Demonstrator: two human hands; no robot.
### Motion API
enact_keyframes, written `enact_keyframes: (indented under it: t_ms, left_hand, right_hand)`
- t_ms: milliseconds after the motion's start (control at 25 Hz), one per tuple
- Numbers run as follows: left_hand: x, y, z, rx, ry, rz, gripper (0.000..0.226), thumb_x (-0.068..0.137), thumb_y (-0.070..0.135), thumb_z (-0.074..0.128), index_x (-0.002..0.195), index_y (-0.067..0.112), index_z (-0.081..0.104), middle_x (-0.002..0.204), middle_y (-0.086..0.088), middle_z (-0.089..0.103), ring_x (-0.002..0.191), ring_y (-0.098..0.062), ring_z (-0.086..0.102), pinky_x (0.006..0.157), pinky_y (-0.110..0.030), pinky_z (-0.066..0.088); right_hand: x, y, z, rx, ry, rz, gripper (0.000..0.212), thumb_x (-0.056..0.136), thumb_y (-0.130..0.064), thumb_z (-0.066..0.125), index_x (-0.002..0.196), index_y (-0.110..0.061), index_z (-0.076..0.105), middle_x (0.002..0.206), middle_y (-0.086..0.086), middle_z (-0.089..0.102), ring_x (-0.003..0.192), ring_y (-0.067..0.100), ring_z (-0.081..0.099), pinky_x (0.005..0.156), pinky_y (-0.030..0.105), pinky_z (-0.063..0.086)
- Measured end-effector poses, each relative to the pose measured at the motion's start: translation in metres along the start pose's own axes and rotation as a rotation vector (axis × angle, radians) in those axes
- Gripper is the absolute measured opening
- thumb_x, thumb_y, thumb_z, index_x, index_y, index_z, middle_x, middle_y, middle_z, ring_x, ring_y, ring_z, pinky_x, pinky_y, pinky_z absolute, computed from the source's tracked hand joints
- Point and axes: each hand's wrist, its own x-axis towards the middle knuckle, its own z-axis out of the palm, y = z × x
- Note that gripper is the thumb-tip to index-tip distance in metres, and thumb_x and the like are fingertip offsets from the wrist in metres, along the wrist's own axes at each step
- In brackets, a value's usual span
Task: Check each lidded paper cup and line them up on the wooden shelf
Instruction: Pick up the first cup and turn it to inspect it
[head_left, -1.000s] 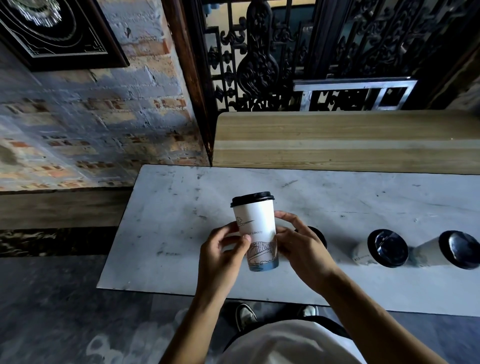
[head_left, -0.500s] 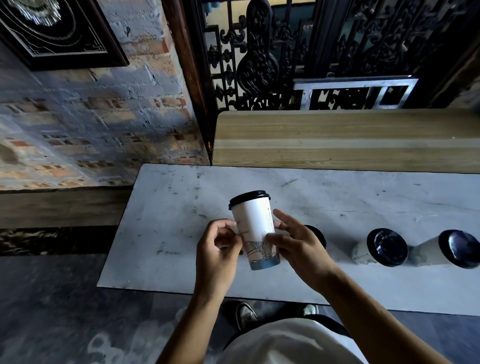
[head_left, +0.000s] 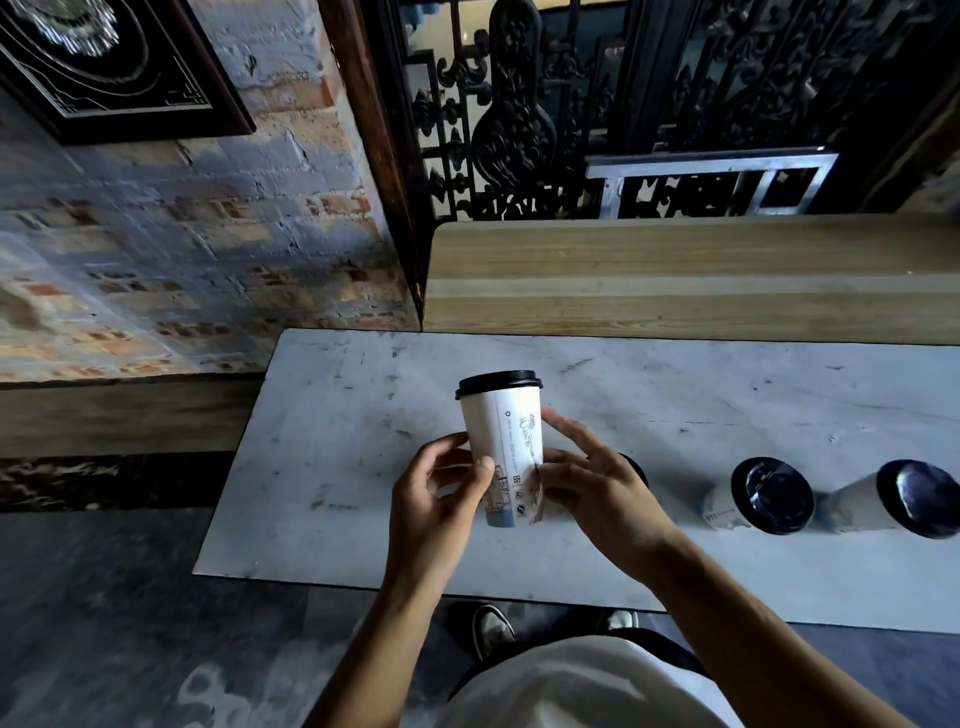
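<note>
I hold a white paper cup (head_left: 501, 441) with a black lid and blue line drawings upright above the marble table (head_left: 332, 441). My left hand (head_left: 434, 499) grips its lower left side and my right hand (head_left: 597, 488) its lower right side. The printed seam side faces me. Two more lidded cups (head_left: 761, 496) (head_left: 904, 499) stand on the table to the right. A third cup's black lid (head_left: 636, 465) peeks out behind my right hand. The wooden shelf (head_left: 675, 280) runs along the back of the table with nothing on it.
A brick wall (head_left: 182, 249) with a dark framed picture (head_left: 114, 67) is at the left. Black ornate ironwork (head_left: 571, 104) and a metal frame (head_left: 711, 182) rise behind the shelf. My shoes (head_left: 493, 629) show below the table's near edge.
The cup has been turned in my hands: the drawing that faced me a second ago has rotated away and the printed seam now faces me. It stays at the same spot.
</note>
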Motion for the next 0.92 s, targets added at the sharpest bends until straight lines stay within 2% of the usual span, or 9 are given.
enact_keyframes:
  t_ms: [120, 240, 320, 440, 560, 640, 760, 840, 920]
  left_hand:
    - [0.002, 0.002, 0.001, 0.014, -0.004, -0.010, 0.026, 0.073, 0.049, 0.075, 0.099, 0.047, 0.074, 0.102, 0.014, 0.081, 0.098, -0.006, 0.076, 0.080, -0.018, 0.058]
    - [0.003, 0.001, 0.005, 0.028, 0.000, -0.027, 0.025, 0.075, 0.049, 0.073, 0.100, 0.046, 0.076, 0.104, 0.012, 0.081, 0.101, -0.009, 0.076, 0.088, -0.035, 0.060]
    - [0.003, 0.002, 0.009, 0.057, 0.021, -0.025, 0.026, 0.077, 0.050, 0.072, 0.102, 0.049, 0.075, 0.100, 0.011, 0.081, 0.095, -0.010, 0.077, 0.086, -0.041, 0.062]
    - [0.004, 0.003, 0.013, 0.098, 0.048, -0.012, 0.026, 0.079, 0.052, 0.070, 0.104, 0.052, 0.073, 0.091, 0.010, 0.080, 0.087, -0.011, 0.077, 0.083, -0.044, 0.064]
    - [0.006, 0.006, 0.021, 0.094, 0.072, -0.023, 0.027, 0.078, 0.051, 0.071, 0.105, 0.052, 0.074, 0.094, 0.009, 0.081, 0.090, -0.014, 0.077, 0.084, -0.046, 0.064]
    - [0.008, 0.007, 0.026, 0.104, 0.082, -0.037, 0.030, 0.077, 0.051, 0.073, 0.106, 0.051, 0.074, 0.098, 0.009, 0.082, 0.094, -0.013, 0.077, 0.085, -0.044, 0.063]
    - [0.018, 0.008, 0.031, 0.136, 0.063, -0.054, 0.042, 0.074, 0.049, 0.076, 0.115, 0.039, 0.072, 0.103, 0.010, 0.081, 0.098, -0.011, 0.077, 0.088, -0.042, 0.063]
    - [0.032, 0.008, 0.034, 0.163, 0.072, -0.061, 0.050, 0.072, 0.049, 0.077, 0.119, 0.032, 0.069, 0.104, 0.011, 0.081, 0.099, -0.010, 0.076, 0.088, -0.043, 0.063]
    - [0.056, 0.007, 0.034, 0.194, 0.074, -0.079, 0.046, 0.073, 0.046, 0.078, 0.117, 0.037, 0.067, 0.102, 0.016, 0.080, 0.099, -0.007, 0.076, 0.087, -0.042, 0.064]
  right_hand:
    - [0.001, -0.003, -0.003, -0.019, 0.002, -0.001, 0.072, 0.082, 0.000, 0.071, 0.147, -0.026, 0.055, 0.127, 0.023, 0.074, 0.110, 0.030, 0.072, 0.090, 0.036, 0.059]
    - [0.003, -0.005, -0.006, -0.087, 0.031, -0.009, 0.078, 0.076, 0.002, 0.075, 0.145, -0.027, 0.056, 0.121, 0.015, 0.077, 0.110, 0.027, 0.074, 0.088, 0.037, 0.058]
    - [0.004, -0.008, -0.008, -0.132, 0.029, -0.010, 0.073, 0.078, 0.004, 0.075, 0.143, -0.024, 0.058, 0.119, 0.012, 0.078, 0.110, 0.027, 0.075, 0.087, 0.037, 0.060]
    - [0.005, -0.017, -0.009, -0.206, -0.019, -0.014, 0.058, 0.088, 0.013, 0.068, 0.139, -0.016, 0.063, 0.123, 0.014, 0.077, 0.117, 0.031, 0.073, 0.095, 0.040, 0.061]
    - [0.010, -0.031, -0.013, -0.260, -0.069, -0.023, 0.049, 0.091, 0.015, 0.065, 0.133, -0.010, 0.068, 0.123, 0.017, 0.078, 0.119, 0.034, 0.072, 0.104, 0.047, 0.057]
    - [0.019, -0.039, -0.018, -0.297, -0.072, -0.025, 0.050, 0.090, 0.015, 0.067, 0.136, -0.005, 0.065, 0.124, 0.024, 0.075, 0.120, 0.040, 0.069, 0.104, 0.052, 0.056]
    - [0.036, -0.049, -0.023, -0.390, -0.031, 0.000, 0.058, 0.086, 0.011, 0.075, 0.137, -0.013, 0.061, 0.119, 0.023, 0.075, 0.113, 0.036, 0.073, 0.096, 0.043, 0.061]
    - [0.055, -0.054, -0.026, -0.478, -0.034, 0.013, 0.060, 0.085, 0.007, 0.079, 0.134, -0.023, 0.062, 0.118, 0.019, 0.076, 0.109, 0.030, 0.076, 0.097, 0.043, 0.061]
    - [0.081, -0.060, -0.026, -0.526, -0.032, 0.016, 0.061, 0.083, 0.006, 0.081, 0.132, -0.025, 0.061, 0.117, 0.015, 0.076, 0.102, 0.024, 0.076, 0.095, 0.044, 0.061]
